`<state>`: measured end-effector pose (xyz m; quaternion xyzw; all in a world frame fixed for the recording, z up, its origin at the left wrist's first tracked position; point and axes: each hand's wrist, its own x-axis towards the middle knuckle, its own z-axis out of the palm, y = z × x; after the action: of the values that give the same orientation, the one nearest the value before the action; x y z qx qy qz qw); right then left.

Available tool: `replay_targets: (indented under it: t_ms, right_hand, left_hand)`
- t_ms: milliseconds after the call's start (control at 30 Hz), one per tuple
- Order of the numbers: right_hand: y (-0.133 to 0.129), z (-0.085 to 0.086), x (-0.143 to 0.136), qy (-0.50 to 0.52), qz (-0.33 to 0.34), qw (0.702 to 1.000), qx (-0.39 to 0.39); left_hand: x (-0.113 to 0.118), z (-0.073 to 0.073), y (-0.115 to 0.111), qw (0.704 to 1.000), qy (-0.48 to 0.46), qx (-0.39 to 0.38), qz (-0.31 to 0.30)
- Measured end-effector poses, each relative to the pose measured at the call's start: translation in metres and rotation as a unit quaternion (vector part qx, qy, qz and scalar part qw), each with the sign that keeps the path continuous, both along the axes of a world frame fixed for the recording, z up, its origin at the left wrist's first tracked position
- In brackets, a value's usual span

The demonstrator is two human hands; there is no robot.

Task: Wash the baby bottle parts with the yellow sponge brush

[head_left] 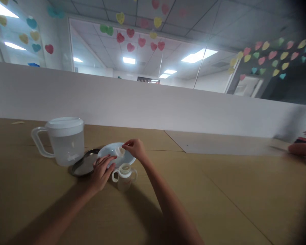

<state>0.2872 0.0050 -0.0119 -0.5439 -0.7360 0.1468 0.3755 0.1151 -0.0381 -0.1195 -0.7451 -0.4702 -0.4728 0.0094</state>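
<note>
A light blue bowl (129,158) stands on the wooden table, with a small whitish translucent piece (120,151) inside it. My right hand (135,148) is over the bowl's far right rim, its thumb and fingers pinched together at that piece. At the bowl's near left rim is my left hand (102,170), fingers spread and nothing visibly held. Just in front of the bowl, an uncapped clear baby bottle (124,177) with two white handles stands upright. A dark round metal tray (85,164) lies left of the bowl, partly behind my left hand.
On the left stands a large lidded translucent pitcher (67,143), handle to the left. A low white partition (142,105) runs behind the wooden table (193,190). A grey sheet (219,144) lies at the back right. Another person's hand (299,149) shows at the right edge.
</note>
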Motion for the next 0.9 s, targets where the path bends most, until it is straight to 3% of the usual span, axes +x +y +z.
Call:
replay_targets:
  t_ms: [533,900]
  right_hand:
    - [0.015,-0.005,0.012,-0.029,-0.011,0.999,-0.038]
    - [0.026,0.004,0.051,0.020,-0.117,0.993,0.011]
  left_hand:
    - [-0.001,0.000,0.002,0.998,-0.030,0.010,-0.047]
    - [-0.010,0.001,0.012,0.998,-0.038,0.041,-0.036]
